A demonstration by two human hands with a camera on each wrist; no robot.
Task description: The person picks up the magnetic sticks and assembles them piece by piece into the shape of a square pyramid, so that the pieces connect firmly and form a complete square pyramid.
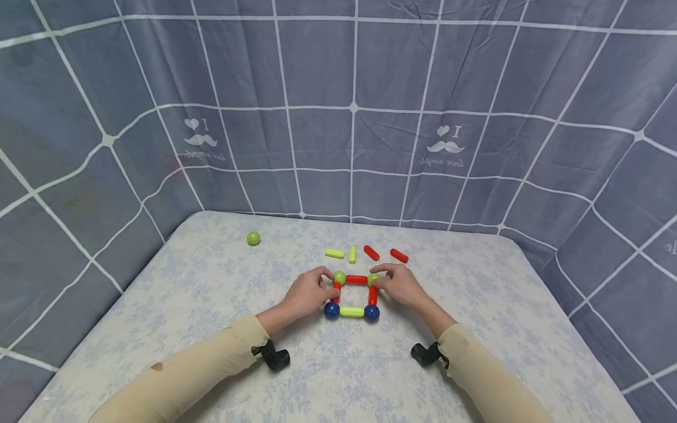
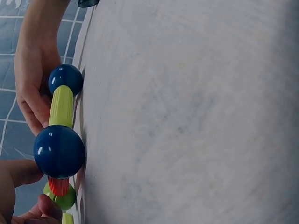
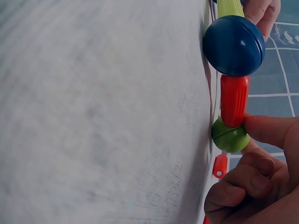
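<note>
Ball-and-rod square (image 1: pixel 357 280) lies on the cloth-covered tabletop (image 1: pixel 338 376), roughly midway between its left and right edges. Going from the left, a loose green ball (image 1: pixel 253 238) sits near the tabletop's back left corner, well apart from the square. Next comes a beige left sleeve (image 1: pixel 206 367) with a black wrist device (image 1: pixel 275 357), and beyond it the left hand (image 1: pixel 307 292), whose thumb and forefinger pinch the square's far left corner: the forefinger is at the left green ball (image 1: pixel 339 277), the thumb on the left red rod (image 1: pixel 335 295). That rod meets the left blue ball (image 1: pixel 331 311). A near yellow-green rod (image 1: pixel 352 312) joins this to the right blue ball (image 1: pixel 372 313); a far red rod (image 1: pixel 356 279) joins the green corners. Between the square and the tabletop's back edge lie, in order, two loose yellow-green rods (image 1: pixel 334 253), one roughly along the edge and one pointing at it, then two loose red rods (image 1: pixel 371 252), both slanted. On the square's right side, the right red rod (image 1: pixel 372 295) runs from the right blue ball to the right green ball (image 1: pixel 372 277). The right hand (image 1: pixel 399 284) pinches that green ball between thumb and forefinger, its other fingers curled in. Rightmost is the right sleeve (image 1: pixel 486 370).
</note>
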